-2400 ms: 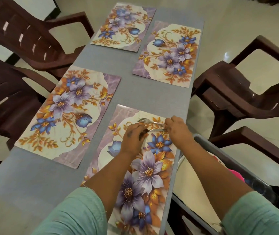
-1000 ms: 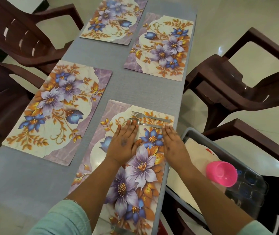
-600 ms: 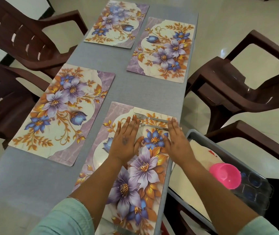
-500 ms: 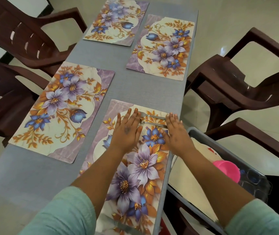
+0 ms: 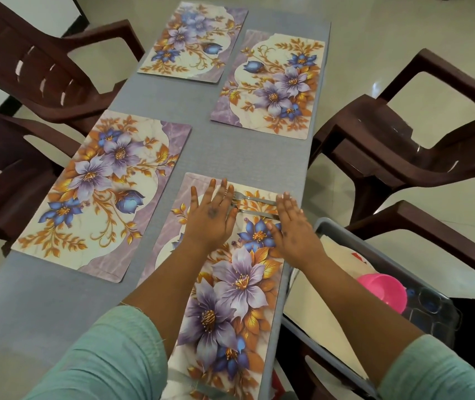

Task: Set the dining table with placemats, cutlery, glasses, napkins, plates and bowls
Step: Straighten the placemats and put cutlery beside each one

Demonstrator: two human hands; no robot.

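Resting flat on the nearest placemat (image 5: 230, 287), the left hand (image 5: 210, 217) and the right hand (image 5: 291, 223) lie with fingers straight, each grip released and holding nothing; between their fingertips lie 2 pieces of cutlery, a fork (image 5: 252, 197) and a second piece (image 5: 256, 213) whose head is hidden under the left hand, both crosswise along that mat's far short edge. As a judgement, the task is in its early part: 4 placemats are down, this one, the near-left placemat (image 5: 100, 192), the far-right placemat (image 5: 274, 85) and the far-left placemat (image 5: 193, 41), but only the nearest carries cutlery, and no glass, napkin, plate or bowl is on the table (image 5: 230, 151) yet. Supplies sit off the table's right side in a grey tray (image 5: 334, 226), where a pink bowl (image 5: 383, 290) and some clear glassware (image 5: 432, 307) show; what else it holds is hard to tell. For room, the nearest mat's right long edge runs almost flush with the table's right edge, so anything set there could slide off toward the tray. A bare grey strip runs down the middle between the mat pairs, and another lies between the near and far mats. Brown chairs (image 5: 421, 145) stand close on both sides, narrowing any reach from the flanks.
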